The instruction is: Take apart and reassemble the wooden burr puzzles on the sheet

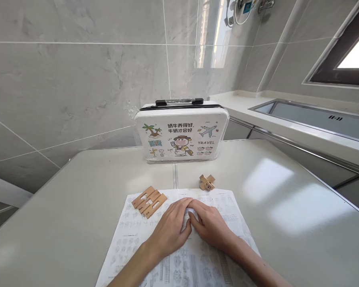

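Both hands lie flat on a printed instruction sheet (227, 207) spread on the table. My left hand (170, 229) and my right hand (211, 225) meet at the fingertips near the sheet's middle, fingers stretched out, nothing held. Three notched wooden bars (148, 201) lie side by side on the sheet's upper left corner, a little left of my left hand. A small assembled wooden puzzle piece (207, 182) sits just beyond the sheet's top edge, ahead of my right hand.
A white cartoon-printed case (182, 131) with a black handle stands upright at the table's far edge against the tiled wall. A counter with a steel sink (311, 117) runs along the right. The grey table (77, 207) has a seam down its middle.
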`<control>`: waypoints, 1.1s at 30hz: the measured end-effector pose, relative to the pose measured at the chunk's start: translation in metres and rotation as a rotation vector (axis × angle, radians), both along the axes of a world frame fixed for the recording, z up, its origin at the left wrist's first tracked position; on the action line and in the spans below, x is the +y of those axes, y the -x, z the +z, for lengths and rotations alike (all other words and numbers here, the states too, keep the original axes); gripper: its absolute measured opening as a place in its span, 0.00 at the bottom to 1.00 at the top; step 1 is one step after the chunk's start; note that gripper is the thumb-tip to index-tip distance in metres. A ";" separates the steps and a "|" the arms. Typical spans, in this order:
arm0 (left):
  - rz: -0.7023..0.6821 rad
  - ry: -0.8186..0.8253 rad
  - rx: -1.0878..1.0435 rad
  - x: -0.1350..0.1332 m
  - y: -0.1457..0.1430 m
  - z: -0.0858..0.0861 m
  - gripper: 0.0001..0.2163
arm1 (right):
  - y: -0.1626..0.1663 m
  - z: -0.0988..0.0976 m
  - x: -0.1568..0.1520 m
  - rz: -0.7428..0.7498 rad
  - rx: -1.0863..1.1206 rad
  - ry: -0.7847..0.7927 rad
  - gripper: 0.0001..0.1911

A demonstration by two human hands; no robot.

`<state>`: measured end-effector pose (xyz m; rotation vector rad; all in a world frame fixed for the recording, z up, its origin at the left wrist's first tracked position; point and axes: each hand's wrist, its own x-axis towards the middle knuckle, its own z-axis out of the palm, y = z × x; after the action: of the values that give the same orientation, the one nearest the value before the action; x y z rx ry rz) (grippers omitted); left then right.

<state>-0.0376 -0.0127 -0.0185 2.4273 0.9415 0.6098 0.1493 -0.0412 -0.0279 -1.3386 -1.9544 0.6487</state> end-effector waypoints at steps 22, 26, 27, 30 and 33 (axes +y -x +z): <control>0.000 -0.008 0.001 0.000 -0.001 0.001 0.28 | 0.000 0.001 -0.001 0.003 0.002 0.004 0.16; -0.006 0.003 -0.014 0.001 0.000 0.001 0.28 | -0.001 0.000 -0.001 0.007 0.003 0.006 0.16; -0.007 0.006 -0.013 0.000 0.000 0.001 0.28 | -0.001 0.000 -0.001 0.008 0.004 0.007 0.16; -0.006 0.007 -0.011 0.000 0.000 0.001 0.29 | -0.001 -0.001 -0.001 0.007 0.003 0.003 0.17; -0.006 0.004 -0.017 0.000 0.000 0.001 0.29 | -0.001 -0.001 -0.001 0.004 0.006 0.001 0.17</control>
<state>-0.0373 -0.0124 -0.0172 2.4168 0.9278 0.6258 0.1502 -0.0418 -0.0287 -1.3326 -1.9525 0.6545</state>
